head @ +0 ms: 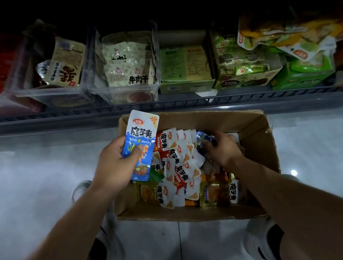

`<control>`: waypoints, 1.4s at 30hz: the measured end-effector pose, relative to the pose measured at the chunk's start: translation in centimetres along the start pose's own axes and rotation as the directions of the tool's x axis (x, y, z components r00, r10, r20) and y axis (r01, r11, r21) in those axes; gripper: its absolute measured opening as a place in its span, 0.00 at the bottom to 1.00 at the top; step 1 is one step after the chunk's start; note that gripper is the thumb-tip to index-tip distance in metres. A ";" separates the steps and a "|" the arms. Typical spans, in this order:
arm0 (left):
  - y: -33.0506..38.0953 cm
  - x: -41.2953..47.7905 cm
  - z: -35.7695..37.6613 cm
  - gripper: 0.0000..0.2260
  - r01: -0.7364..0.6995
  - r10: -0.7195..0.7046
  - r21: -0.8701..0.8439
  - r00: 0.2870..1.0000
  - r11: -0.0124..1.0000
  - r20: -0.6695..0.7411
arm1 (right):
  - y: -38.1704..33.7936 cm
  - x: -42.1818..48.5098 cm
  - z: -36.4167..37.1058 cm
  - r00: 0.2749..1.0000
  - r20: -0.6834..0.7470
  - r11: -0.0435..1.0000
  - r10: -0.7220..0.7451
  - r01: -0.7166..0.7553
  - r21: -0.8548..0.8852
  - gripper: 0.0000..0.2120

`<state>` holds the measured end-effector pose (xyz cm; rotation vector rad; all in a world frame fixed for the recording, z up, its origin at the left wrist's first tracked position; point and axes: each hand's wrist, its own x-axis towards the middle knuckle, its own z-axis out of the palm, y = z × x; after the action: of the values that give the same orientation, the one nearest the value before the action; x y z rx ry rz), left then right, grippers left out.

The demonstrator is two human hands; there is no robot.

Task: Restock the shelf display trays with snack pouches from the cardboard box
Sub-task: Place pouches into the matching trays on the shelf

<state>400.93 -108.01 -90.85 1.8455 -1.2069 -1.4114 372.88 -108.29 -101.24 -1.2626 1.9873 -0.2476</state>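
Blue pouch (142,131), we judge light, limp, slick: our left hand (114,165) pinches its lower half; our right hand (222,148) clutches a second pouch (203,137).

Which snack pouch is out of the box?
The blue pouch gripped in the left hand; the rest lie inside the cardboard box.

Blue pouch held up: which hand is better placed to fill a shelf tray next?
Left, likely. The left hand already grips the blue pouch, raised over the cardboard box rim, nearest the clear trays. The right hand is low inside the box, fingers curled on a second blue pouch.
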 end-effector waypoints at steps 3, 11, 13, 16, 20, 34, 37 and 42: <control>0.0 0.1 0.0 0.08 -0.001 0.001 -0.006 1.000 1.000 0.001 | -0.1 0.7 -0.6 0.999 0.050 1.000 0.015 -0.015 0.000 0.19; 0.0 -0.2 0.1 0.05 -0.035 0.035 -0.012 0.999 0.999 0.025 | -0.1 0.0 -2.5 0.992 0.115 0.998 0.042 -0.046 0.033 0.17; 0.1 -0.2 0.1 0.05 -0.038 0.039 -0.017 0.999 0.999 0.026 | -0.5 -0.9 -3.3 0.995 0.092 0.970 0.029 -0.050 0.240 0.13; 0.2 -0.3 0.1 0.06 -0.044 0.045 -0.013 0.999 0.999 0.029 | -2.0 -2.4 -5.0 1.000 -0.015 0.873 0.003 0.005 0.488 0.07; 0.5 -0.5 0.1 0.06 -0.032 0.033 -0.016 0.999 0.999 0.028 | -4.8 -4.8 -7.5 0.987 -0.051 0.852 -0.151 0.156 0.499 0.19; 0.5 -3.6 2.7 0.17 0.110 -0.033 -0.385 0.979 0.916 0.201 | -9.9 -11.8 -3.3 0.958 0.238 0.580 -0.159 -0.104 0.808 0.21; 0.4 -3.7 3.2 0.14 0.090 -0.031 -0.317 0.982 0.944 0.185 | -10.1 -12.8 -1.9 0.949 0.238 0.709 -0.207 -0.022 0.705 0.24; 1.5 -4.1 2.9 0.15 0.084 0.000 -0.317 0.967 0.945 0.255 | -10.4 -12.4 -4.4 0.961 0.080 0.873 -0.263 0.202 0.444 0.08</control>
<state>397.43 -104.82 -88.63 1.5063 -0.9771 -1.7921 379.94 -103.95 -86.61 -1.1849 1.5447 -0.6651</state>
